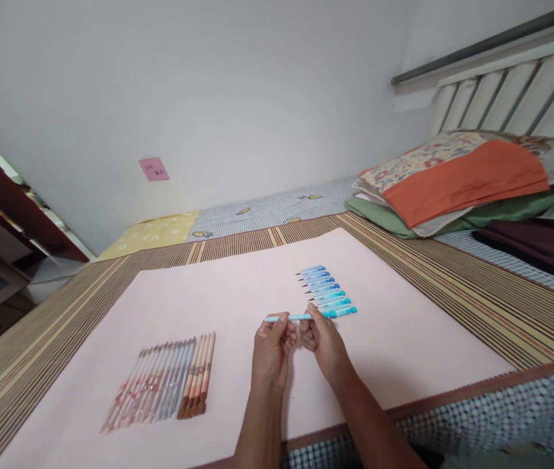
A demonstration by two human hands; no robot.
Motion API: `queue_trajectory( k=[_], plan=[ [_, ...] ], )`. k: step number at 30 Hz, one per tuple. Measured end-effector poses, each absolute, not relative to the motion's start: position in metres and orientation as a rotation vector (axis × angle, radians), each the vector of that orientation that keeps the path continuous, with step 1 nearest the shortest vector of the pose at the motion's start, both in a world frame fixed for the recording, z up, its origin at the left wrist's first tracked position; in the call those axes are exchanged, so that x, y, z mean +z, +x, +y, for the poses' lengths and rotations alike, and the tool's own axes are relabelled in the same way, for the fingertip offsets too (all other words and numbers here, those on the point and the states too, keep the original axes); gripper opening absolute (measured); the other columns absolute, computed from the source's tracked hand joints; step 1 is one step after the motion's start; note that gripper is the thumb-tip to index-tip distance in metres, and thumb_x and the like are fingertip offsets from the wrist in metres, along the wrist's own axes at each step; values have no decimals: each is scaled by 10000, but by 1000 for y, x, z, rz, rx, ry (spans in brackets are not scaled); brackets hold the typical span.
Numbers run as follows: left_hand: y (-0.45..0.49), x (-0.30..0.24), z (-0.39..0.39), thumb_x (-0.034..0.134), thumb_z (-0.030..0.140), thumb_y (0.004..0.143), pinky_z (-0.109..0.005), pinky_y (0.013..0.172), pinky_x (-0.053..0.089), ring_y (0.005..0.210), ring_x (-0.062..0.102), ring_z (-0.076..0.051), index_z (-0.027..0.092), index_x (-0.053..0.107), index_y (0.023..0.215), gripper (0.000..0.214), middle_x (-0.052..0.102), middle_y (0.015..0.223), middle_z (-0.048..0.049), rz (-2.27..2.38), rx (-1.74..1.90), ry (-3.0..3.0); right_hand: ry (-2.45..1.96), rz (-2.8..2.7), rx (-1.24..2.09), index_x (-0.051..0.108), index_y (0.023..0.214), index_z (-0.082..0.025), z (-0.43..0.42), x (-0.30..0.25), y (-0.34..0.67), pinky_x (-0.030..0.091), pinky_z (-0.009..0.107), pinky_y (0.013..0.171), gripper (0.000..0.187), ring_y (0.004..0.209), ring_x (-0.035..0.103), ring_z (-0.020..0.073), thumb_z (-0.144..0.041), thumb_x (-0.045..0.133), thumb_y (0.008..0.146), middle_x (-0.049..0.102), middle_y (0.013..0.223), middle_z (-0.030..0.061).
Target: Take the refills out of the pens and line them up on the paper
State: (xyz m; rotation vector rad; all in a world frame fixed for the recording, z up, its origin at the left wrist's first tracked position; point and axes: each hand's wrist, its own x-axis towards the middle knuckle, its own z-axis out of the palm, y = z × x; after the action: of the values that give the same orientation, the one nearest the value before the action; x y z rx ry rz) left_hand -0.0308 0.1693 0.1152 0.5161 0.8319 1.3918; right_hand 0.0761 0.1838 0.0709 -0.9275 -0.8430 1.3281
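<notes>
A slim light blue pen point(298, 317) lies level across both my hands above a pale pink sheet point(238, 280). My left hand point(272, 342) pinches it near its left end, thumb on top. Closer to its other end, my right hand point(324, 339) grips it with thumb and fingers. Just beyond my right hand, several blue and teal pens point(323, 286) lie in a row on the sheet, dark tips to the left. A teal end point(343, 312) shows past my right fingers; I cannot tell whether it belongs to the held pen.
Left on the sheet lie several clear-barrelled pens point(147, 384) beside a few peach-and-brown pens point(197, 374). Under the sheet is a striped mat point(379, 260). Folded bedding point(467, 182) is piled back right by a radiator point(511, 91). A pink note point(154, 169) hangs on the wall.
</notes>
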Motion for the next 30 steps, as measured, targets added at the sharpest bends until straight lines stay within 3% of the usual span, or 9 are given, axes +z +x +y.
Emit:
queue_trajectory(
  k=[4, 10, 14, 16, 20, 27, 30],
  plan=[
    [-30, 113, 170, 1000, 376, 519, -183, 538, 457, 526, 573, -80, 130, 670, 799, 498, 663, 609, 1, 848, 1400, 519, -984, -758, 1301, 532, 566, -198, 185, 74, 77, 211, 238, 437, 572, 433, 305, 65, -697, 771, 714, 380, 475, -72],
    [-28, 112, 170, 1011, 370, 458, -173, 460, 391, 465, 532, -73, 161, 584, 709, 537, 647, 562, 10, 910, 1426, 481, -1027, -827, 1174, 646, 574, -180, 185, 77, 81, 367, 271, 486, 481, 471, 457, 110, -611, 830, 678, 535, 488, -18],
    [-27, 113, 170, 1015, 381, 427, -176, 444, 376, 451, 527, -73, 158, 576, 680, 554, 641, 540, 8, 947, 1446, 447, -895, -775, 1282, 727, 778, -188, 184, 75, 81, 442, 284, 555, 426, 554, 542, 138, -573, 862, 656, 637, 612, -6],
    [-26, 114, 170, 1014, 387, 426, -179, 451, 385, 457, 540, -77, 150, 587, 682, 551, 648, 542, 1, 937, 1456, 457, -864, -776, 1339, 719, 787, -191, 184, 73, 79, 468, 299, 582, 432, 583, 574, 154, -582, 861, 668, 647, 631, 0],
    [-24, 115, 169, 1014, 396, 433, -179, 444, 380, 453, 551, -82, 148, 591, 679, 548, 657, 545, -8, 928, 1455, 468, -924, -841, 1280, 671, 665, -179, 185, 70, 78, 452, 297, 564, 449, 557, 554, 146, -576, 880, 661, 617, 580, 0],
    [-25, 115, 170, 1007, 417, 473, -160, 396, 338, 418, 527, -67, 144, 588, 678, 541, 635, 526, 1, 1003, 1442, 372, -866, -857, 1321, 748, 948, -199, 179, 74, 83, 504, 306, 666, 476, 690, 633, 169, -474, 940, 610, 713, 750, 6],
    [-26, 115, 170, 995, 412, 527, -154, 401, 352, 425, 535, -65, 143, 587, 687, 514, 632, 530, 4, 993, 1445, 368, -874, -852, 1337, 737, 953, -197, 180, 73, 82, 498, 303, 654, 475, 658, 622, 159, -507, 917, 641, 714, 732, 3]
  ],
)
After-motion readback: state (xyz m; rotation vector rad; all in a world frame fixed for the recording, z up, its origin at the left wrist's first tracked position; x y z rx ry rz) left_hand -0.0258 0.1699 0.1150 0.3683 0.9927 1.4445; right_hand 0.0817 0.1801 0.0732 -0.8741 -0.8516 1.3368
